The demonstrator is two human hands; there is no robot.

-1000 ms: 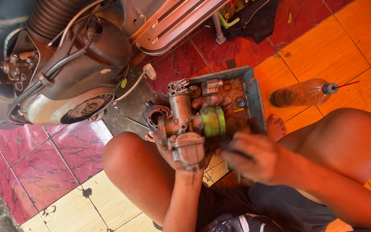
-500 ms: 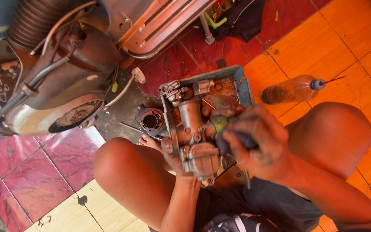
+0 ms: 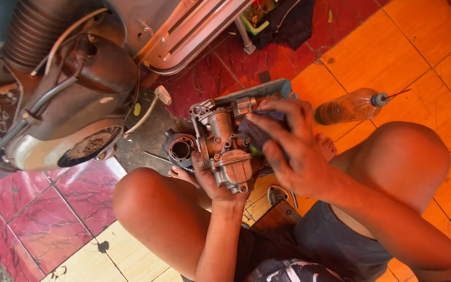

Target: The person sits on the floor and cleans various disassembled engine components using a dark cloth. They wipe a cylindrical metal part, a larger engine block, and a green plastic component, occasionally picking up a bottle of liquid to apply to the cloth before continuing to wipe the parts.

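Gripping carburetor (image 3: 224, 151): left hand (image 3: 210, 180) beneath, right hand (image 3: 293, 149) over, seemingly with rag (image 3: 259, 133).

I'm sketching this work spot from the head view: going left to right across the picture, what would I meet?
Scooter engine → loose round grey part on the floor → carburettor in the left hand → right hand pressing a dark cloth on it → plastic bottle of brownish liquid.
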